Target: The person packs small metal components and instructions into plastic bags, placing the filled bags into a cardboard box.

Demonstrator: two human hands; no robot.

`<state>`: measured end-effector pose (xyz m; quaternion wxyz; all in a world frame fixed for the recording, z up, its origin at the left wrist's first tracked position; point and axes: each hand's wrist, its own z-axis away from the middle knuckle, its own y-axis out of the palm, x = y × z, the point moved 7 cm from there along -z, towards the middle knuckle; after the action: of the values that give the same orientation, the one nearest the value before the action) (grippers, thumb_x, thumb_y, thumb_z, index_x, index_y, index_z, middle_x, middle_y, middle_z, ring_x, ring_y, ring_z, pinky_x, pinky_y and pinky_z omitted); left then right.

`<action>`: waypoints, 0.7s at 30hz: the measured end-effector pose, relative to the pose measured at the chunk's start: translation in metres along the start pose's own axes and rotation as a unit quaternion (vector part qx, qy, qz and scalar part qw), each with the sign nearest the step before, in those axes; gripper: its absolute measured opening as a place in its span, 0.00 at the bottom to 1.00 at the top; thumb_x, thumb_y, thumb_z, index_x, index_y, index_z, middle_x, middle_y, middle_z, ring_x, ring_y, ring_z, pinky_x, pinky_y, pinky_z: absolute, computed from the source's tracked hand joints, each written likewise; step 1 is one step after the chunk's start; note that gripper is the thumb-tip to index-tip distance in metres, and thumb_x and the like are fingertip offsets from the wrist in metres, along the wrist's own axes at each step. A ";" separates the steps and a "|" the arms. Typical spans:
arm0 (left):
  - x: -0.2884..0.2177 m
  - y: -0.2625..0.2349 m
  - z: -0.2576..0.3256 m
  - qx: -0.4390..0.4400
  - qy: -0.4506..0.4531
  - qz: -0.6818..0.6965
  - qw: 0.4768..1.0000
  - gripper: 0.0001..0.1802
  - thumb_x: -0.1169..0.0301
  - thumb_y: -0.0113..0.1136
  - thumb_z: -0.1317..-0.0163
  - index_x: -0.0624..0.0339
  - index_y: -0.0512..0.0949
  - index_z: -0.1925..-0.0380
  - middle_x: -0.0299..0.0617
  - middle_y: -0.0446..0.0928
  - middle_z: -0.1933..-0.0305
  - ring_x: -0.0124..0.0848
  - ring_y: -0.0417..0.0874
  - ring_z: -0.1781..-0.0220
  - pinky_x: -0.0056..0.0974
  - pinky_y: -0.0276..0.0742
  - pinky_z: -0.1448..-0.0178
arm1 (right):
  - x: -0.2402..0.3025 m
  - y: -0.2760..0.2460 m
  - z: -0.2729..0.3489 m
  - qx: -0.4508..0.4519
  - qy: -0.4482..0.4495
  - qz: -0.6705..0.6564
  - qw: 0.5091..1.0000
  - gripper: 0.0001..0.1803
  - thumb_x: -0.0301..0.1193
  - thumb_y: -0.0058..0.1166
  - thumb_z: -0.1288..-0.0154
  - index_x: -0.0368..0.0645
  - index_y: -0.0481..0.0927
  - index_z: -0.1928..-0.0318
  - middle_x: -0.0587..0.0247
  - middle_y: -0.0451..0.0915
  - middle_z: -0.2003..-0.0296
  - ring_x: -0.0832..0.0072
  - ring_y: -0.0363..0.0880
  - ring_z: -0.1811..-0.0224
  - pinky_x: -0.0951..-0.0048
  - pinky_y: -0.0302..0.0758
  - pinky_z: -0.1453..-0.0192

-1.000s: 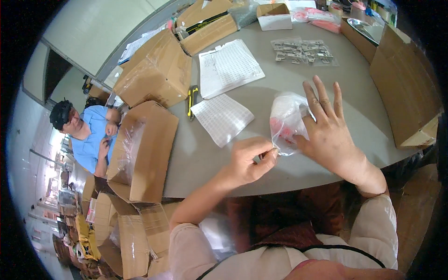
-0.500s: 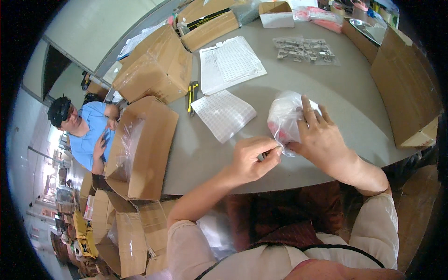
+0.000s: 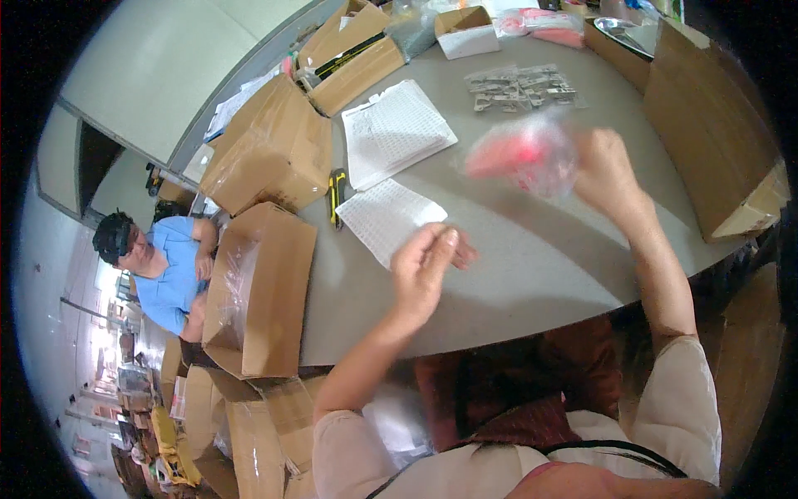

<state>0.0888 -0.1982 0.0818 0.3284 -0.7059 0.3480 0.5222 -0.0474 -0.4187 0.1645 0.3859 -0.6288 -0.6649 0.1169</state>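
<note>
My right hand [image 3: 611, 173], blurred by motion, grips one end of a see-through plastic bag [image 3: 528, 158]. Red or pink stuff shows inside the bag, which is held over the table [image 3: 532, 258]. Closer to me, my left hand [image 3: 422, 270] is closed, its thumb pressed to the fingers; whatever they may pinch is too small to make out. Just beyond that hand lies a sheet of small printed labels [image 3: 382, 214], partly covered by the fingers. Several flat clear packets of metal parts [image 3: 524, 87] lie on the table past the bag.
A stack of printed sheets [image 3: 395, 129] and a yellow-black box cutter [image 3: 336, 198] lie to the left. Cardboard boxes [image 3: 270, 141] line the left side, one open [image 3: 278, 299]. A tall carton [image 3: 706, 133] stands at the right. A person in blue [image 3: 170, 266] sits beyond the boxes.
My right hand has lifted the bag away from my left hand, moving it farther off across the table. My left hand has moved slightly left, beside the label sheet, and no longer touches the bag.
</note>
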 end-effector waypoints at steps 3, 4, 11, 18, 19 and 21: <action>0.007 -0.014 -0.007 -0.069 -0.037 0.024 0.997 0.23 0.61 0.56 0.24 0.69 0.70 0.40 0.51 0.80 0.49 0.36 0.82 0.43 0.40 0.84 0.47 | -0.032 0.002 -0.007 0.085 0.160 -0.164 0.970 0.21 0.32 0.61 0.43 0.34 0.82 0.51 0.50 0.84 0.73 0.70 0.85 0.66 0.64 0.79 0.59; 0.013 -0.011 -0.010 -0.047 -0.054 0.011 0.997 0.30 0.57 0.55 0.24 0.68 0.63 0.33 0.52 0.76 0.41 0.38 0.78 0.38 0.43 0.84 0.45 | -0.035 0.002 -0.004 0.035 0.166 -0.304 0.937 0.19 0.34 0.63 0.42 0.34 0.83 0.54 0.58 0.83 0.70 0.74 0.81 0.65 0.66 0.77 0.60; -0.014 -0.012 -0.006 -0.060 0.009 0.025 0.998 0.26 0.59 0.51 0.22 0.67 0.70 0.34 0.42 0.79 0.44 0.29 0.80 0.43 0.39 0.82 0.44 | -0.023 0.067 0.018 0.216 0.299 -0.559 0.742 0.34 0.44 0.69 0.39 0.39 0.76 0.38 0.61 0.79 0.45 0.72 0.78 0.43 0.64 0.77 0.39; -0.007 -0.035 0.002 -0.160 0.055 0.031 0.985 0.18 0.64 0.57 0.24 0.70 0.81 0.47 0.33 0.82 0.57 0.19 0.78 0.59 0.27 0.74 0.53 | 0.024 0.106 0.031 0.327 0.287 -0.611 0.662 0.39 0.33 0.79 0.48 0.45 0.75 0.35 0.62 0.82 0.43 0.72 0.81 0.40 0.64 0.79 0.36; -0.010 -0.036 0.002 -0.170 0.081 -0.002 0.982 0.19 0.64 0.58 0.25 0.72 0.81 0.49 0.35 0.83 0.57 0.23 0.80 0.61 0.29 0.76 0.52 | 0.021 0.114 0.035 0.328 0.285 -0.609 0.664 0.39 0.33 0.79 0.48 0.45 0.75 0.35 0.62 0.82 0.43 0.72 0.81 0.40 0.64 0.79 0.36; -0.012 -0.045 0.002 -0.182 0.089 -0.056 0.978 0.16 0.66 0.58 0.25 0.71 0.82 0.51 0.35 0.83 0.61 0.23 0.80 0.63 0.30 0.77 0.55 | 0.011 0.138 0.040 0.287 0.262 -0.656 0.647 0.38 0.32 0.78 0.48 0.45 0.76 0.35 0.62 0.82 0.43 0.71 0.80 0.40 0.64 0.80 0.37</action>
<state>0.1228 -0.1706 0.0972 0.1905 -0.8158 0.2349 0.4929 0.0299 -0.3705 0.0531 0.6810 0.1094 -0.7081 -0.1516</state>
